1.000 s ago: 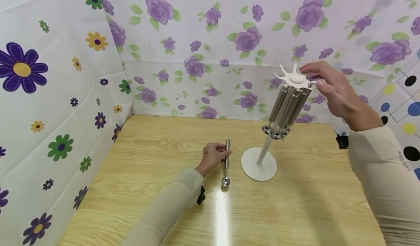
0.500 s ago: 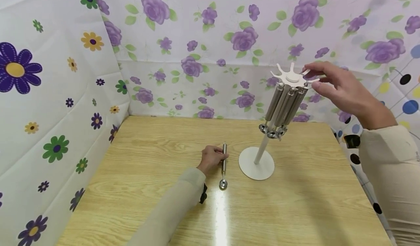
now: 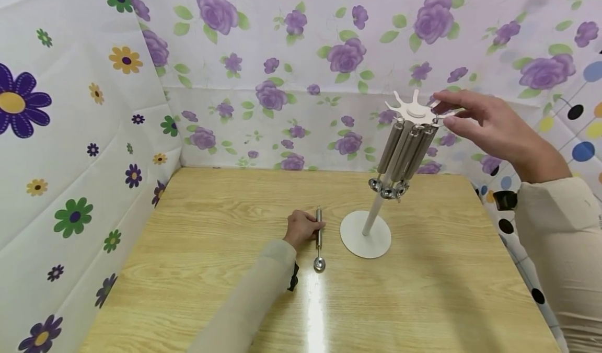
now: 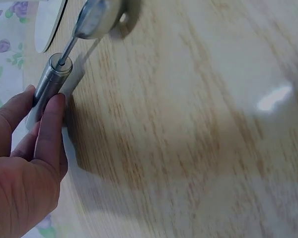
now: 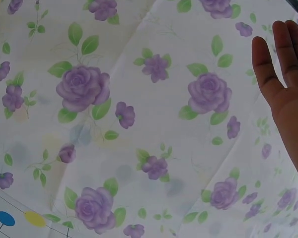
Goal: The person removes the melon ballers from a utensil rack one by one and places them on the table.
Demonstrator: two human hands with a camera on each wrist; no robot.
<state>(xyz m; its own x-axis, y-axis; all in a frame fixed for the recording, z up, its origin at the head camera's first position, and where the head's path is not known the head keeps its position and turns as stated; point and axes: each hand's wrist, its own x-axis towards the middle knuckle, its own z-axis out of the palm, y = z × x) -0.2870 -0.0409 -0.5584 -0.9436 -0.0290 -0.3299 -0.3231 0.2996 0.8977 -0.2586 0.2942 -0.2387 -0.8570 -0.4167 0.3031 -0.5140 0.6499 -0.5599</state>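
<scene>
In the head view my left hand [image 3: 302, 228] pinches the steel handle of a melon baller [image 3: 319, 238] between thumb and fingers. Its round bowl points toward me, low over the wooden table. Close up in the left wrist view, thumb and fingers grip the handle [image 4: 52, 74], and the bowl [image 4: 92, 20] casts a shadow on the wood. A white stand [image 3: 366, 234] rises to the right, with several similar steel utensils [image 3: 405, 151] hanging from its spoked top [image 3: 416, 111]. My right hand [image 3: 496, 131] is at the top's right side, thumb and fingers apart around a spoke.
The wooden table [image 3: 226, 269] extends around the stand's round base. Flowered cloth [image 3: 268, 55] covers the back, and other patterned cloth [image 3: 108, 149] hangs at the left. Dotted cloth [image 3: 583, 151] is at the right edge.
My right hand has shifted slightly around the spoked top, its thumb and fingers now apart. My left hand keeps its pinch on the melon baller. The whole head view has drifted slightly left.
</scene>
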